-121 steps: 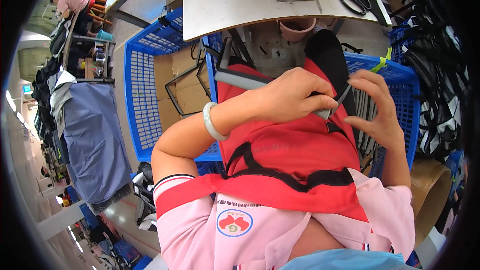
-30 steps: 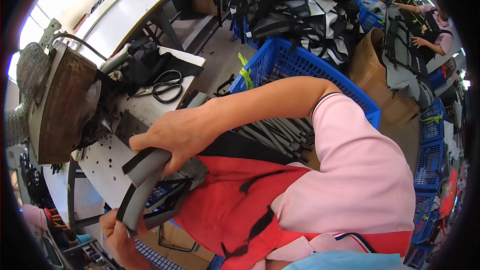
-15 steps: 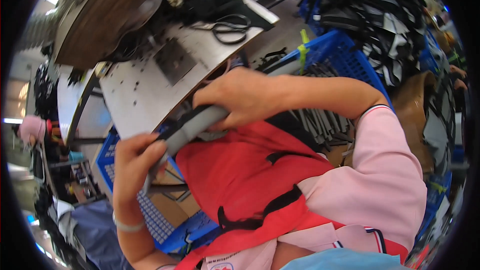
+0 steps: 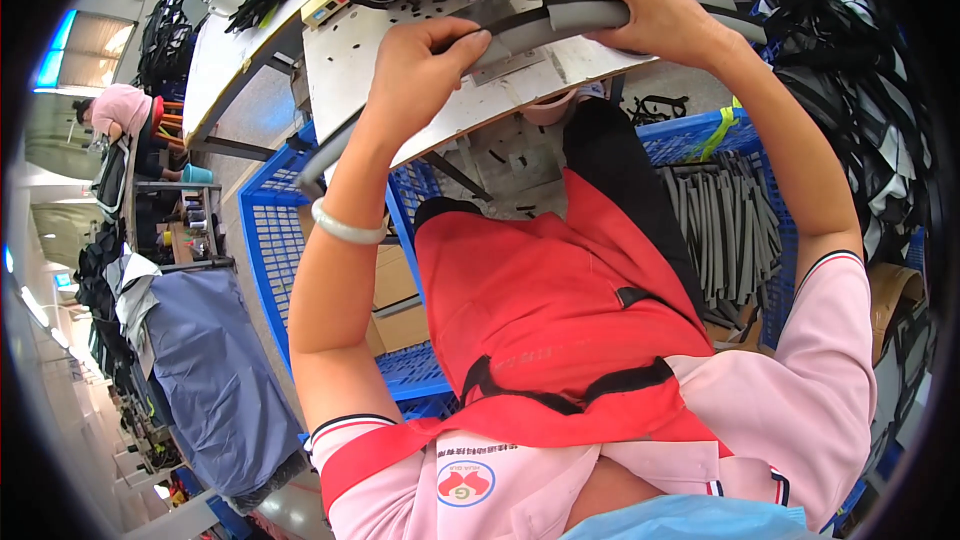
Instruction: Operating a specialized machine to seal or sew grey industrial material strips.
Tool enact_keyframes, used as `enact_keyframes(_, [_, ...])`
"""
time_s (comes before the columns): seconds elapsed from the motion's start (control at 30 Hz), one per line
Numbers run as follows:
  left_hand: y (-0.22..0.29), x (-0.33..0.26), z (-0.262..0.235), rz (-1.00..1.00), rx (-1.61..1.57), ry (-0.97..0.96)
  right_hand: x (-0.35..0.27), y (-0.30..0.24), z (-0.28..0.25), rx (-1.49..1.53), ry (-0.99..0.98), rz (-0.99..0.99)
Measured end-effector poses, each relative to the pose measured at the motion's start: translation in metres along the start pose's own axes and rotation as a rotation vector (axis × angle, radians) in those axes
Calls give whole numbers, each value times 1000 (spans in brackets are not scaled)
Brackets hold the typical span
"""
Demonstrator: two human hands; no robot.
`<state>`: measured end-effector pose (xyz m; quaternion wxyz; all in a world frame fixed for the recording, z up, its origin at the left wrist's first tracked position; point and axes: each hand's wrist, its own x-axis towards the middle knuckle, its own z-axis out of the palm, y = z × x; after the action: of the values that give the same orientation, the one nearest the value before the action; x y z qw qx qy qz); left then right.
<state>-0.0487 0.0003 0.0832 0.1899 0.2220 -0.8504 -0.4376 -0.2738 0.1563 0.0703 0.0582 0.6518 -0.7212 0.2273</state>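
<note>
Two hands hold one long grey padded strap flat on the metal counter. The left hand pinches it near the middle and the right hand grips the end further along, likely to keep it straight. It is soft-looking, curved and dark-edged. More grey strips fill the blue basket below.

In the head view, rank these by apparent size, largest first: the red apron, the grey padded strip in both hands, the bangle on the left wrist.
1. red apron
2. grey padded strip, partly hidden by the left hand and right hand
3. bangle
</note>
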Motion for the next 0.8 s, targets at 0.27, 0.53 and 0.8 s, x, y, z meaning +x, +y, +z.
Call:
enact_keyframes(0.27, [-22, 21, -1, -130, -125, -9, 17, 4, 8, 63, -72, 31])
enact_keyframes(0.53, [-29, 39, -9, -101, -143, -9, 35, 13, 14, 22, -87, 71])
enact_keyframes(0.8, [-45, 57, -10, -83, -179, 52, 54, 33, 25, -75, -70, 26])
